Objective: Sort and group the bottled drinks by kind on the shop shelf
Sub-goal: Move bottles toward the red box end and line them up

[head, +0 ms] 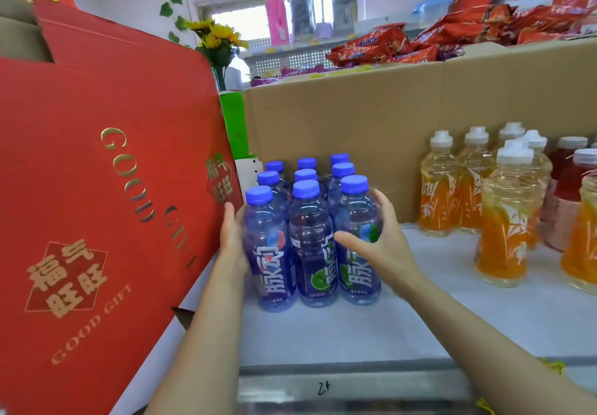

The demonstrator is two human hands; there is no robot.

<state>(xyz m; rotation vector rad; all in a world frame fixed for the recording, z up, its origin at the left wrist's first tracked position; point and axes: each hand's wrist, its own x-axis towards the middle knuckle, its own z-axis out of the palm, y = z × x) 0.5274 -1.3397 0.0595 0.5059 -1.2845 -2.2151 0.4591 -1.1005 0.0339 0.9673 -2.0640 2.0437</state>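
Leftmost, a big red gift box (97,188) with gold "GOOD GIFT" lettering, leaning in beside the bottles. Behind everything, a long brown cardboard carton (371,117) topped with red snack packets (452,33). Below, a pale shelf surface (420,317) bearing the drinks. At centre, nine blue bottles (310,240) packed three by three — translucent blue-violet bodies, rounded blue caps, dark labels with white characters, green lime marks on the front middle and right ones, a red mark on the front left one. Off to the right, well apart, orange drinks (504,220) with white caps, clear above and orange-labelled below, then red-filled bottles (565,175) behind. Left hand (232,237) flat against the block's left side, fingers straight — pressing, not curled. Right hand (378,240) wrapped round the front right bottle, thumb across its label.
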